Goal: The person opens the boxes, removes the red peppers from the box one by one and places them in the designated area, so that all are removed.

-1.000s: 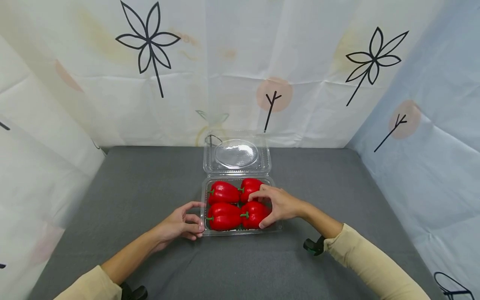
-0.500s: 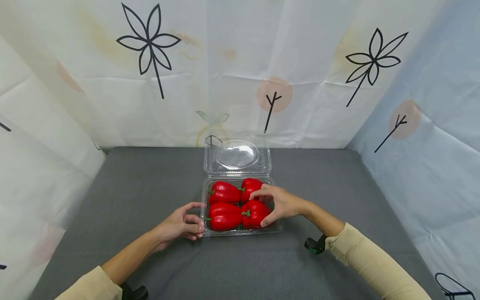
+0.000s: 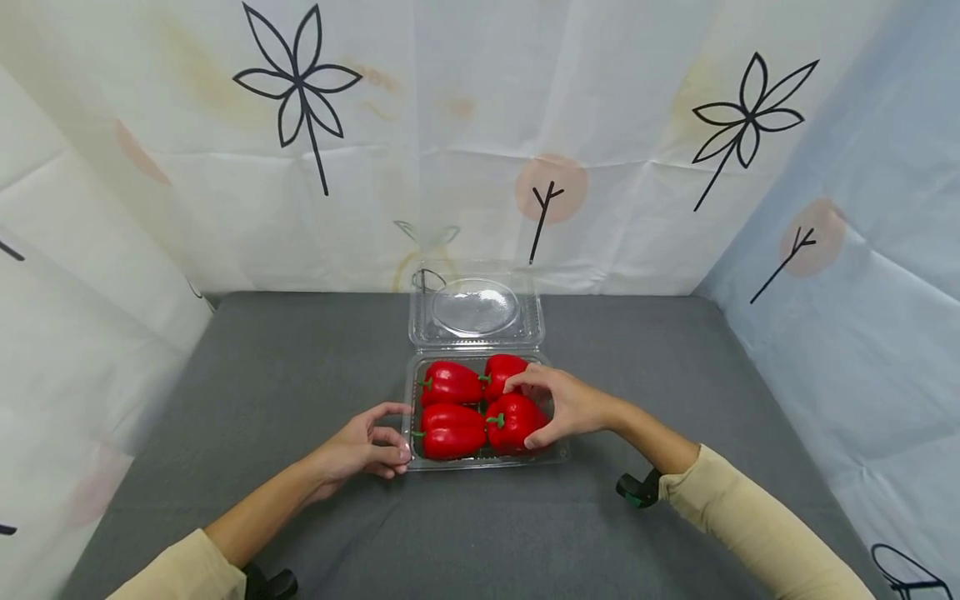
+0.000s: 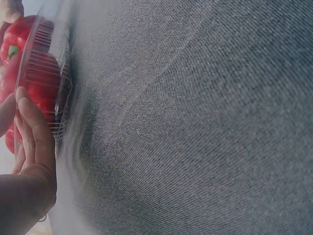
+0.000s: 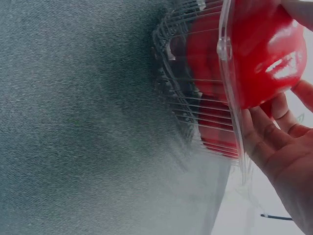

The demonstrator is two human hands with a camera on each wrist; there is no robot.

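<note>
Several red bell peppers with green stems lie in a clear plastic clamshell container (image 3: 487, 465), its lid (image 3: 476, 307) hinged back behind it. My right hand (image 3: 573, 407) grips the near right bell pepper (image 3: 513, 422), thumb on its near side and fingers at its far side. In the right wrist view that bell pepper (image 5: 269, 54) stands partly above the container's rim (image 5: 227, 58). At the container's left edge, my left hand (image 3: 358, 452) holds the rim between thumb and fingers. In the left wrist view the left fingers (image 4: 41, 132) lie along the ribbed wall.
Beside the held one are the near left pepper (image 3: 450, 433), the far left pepper (image 3: 452, 383) and the far right pepper (image 3: 501, 373). Grey cloth (image 3: 322, 350) covers the table. A patterned white curtain (image 3: 480, 125) hangs behind the lid.
My right hand has shifted slightly to the right, and the near right bell pepper has moved a little right and up with it. The left hand has stayed at the container's rim.
</note>
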